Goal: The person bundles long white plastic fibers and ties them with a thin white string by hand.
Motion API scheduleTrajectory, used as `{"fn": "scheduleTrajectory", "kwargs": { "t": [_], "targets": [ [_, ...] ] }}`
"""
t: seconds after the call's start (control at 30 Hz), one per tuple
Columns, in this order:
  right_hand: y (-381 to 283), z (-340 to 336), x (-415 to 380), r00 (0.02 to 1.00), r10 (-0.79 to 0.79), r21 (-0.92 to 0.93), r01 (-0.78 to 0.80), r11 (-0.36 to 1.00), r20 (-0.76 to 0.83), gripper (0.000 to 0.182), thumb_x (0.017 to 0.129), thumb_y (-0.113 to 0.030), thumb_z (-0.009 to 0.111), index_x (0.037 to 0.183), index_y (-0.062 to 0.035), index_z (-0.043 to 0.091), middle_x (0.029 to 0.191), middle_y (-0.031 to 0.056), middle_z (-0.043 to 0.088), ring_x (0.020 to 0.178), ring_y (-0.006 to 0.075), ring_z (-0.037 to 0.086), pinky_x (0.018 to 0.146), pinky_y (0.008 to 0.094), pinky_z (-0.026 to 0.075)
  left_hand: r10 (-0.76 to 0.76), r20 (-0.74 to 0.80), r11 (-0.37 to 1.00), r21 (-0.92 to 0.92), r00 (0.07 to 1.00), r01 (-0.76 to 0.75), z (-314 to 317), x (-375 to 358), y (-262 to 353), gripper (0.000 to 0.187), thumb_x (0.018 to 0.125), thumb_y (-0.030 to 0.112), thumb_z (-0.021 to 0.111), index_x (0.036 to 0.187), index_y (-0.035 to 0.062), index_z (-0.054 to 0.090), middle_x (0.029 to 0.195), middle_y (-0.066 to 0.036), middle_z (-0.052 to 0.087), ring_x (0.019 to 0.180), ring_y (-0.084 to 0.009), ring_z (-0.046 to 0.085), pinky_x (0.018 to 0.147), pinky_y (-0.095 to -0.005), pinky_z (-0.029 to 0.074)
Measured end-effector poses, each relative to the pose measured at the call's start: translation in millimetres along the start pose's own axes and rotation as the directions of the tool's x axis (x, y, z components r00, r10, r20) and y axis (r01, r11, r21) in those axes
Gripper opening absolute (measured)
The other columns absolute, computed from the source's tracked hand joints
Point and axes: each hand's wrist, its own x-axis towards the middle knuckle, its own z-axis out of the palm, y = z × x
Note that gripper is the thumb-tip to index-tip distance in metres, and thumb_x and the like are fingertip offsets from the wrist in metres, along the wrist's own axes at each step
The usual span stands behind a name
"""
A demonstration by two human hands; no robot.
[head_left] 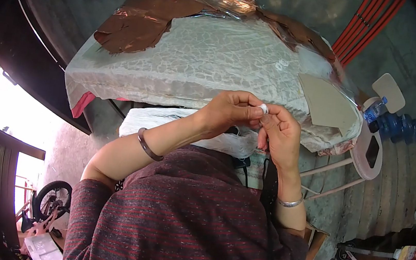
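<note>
Both hands meet in front of the chest, just off the table's near edge. My left hand [232,113] pinches a small white piece [263,108] between thumb and fingertips. My right hand [281,135] closes its thumb and forefinger on the same piece from the other side, its other fingers curled. The piece looks rounded, but its exact kind is too small to make out. Below the hands, a bundle of white strands [162,117] lies across the lap. A few small white loops [281,64] rest on the patterned tablecloth [217,53].
Brown sheets [137,25] and clear plastic [229,2] lie along the table's far side. A grey-beige board [328,103] sits at its right. Beyond are a stool with a phone [372,152], water bottles [408,128] and red pipes [368,27]. A wheel [52,202] stands lower left.
</note>
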Motion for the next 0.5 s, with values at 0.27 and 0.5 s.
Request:
{"fn": "scheduleTrajectory", "kwargs": {
  "t": [0.27,0.5],
  "targets": [
    [-2.3,-2.3,-3.6,0.998,0.069,0.186,-0.069,0.98,0.007,0.015,0.082,-0.006,0.059,0.094,0.0011,0.055,0.075,0.0141,0.063,0.039,0.0063,0.046,0.033,0.0159,0.032,0.071,-0.069,0.991,0.121,0.995,-0.062,4.6,-4.1,-3.0,0.015,0.082,0.013,0.062,0.085,-0.0008,0.06,0.075,-0.005,0.06,0.07,-0.01,0.053,0.067,-0.0233,0.045],
    [4.2,-5.6,-1.2,0.998,0.054,0.302,-0.039,0.952,-0.042,0.014,0.079,-0.005,0.064,0.09,-0.0002,0.057,0.071,0.0099,0.063,0.043,0.0065,0.049,0.035,0.0151,0.032,0.26,-0.063,0.888,0.407,0.964,-0.213,8.1,-7.5,-5.5,0.015,0.086,0.015,0.057,0.082,0.0007,0.055,0.076,-0.004,0.058,0.071,-0.0086,0.052,0.066,-0.0228,0.044]
  ]
}}
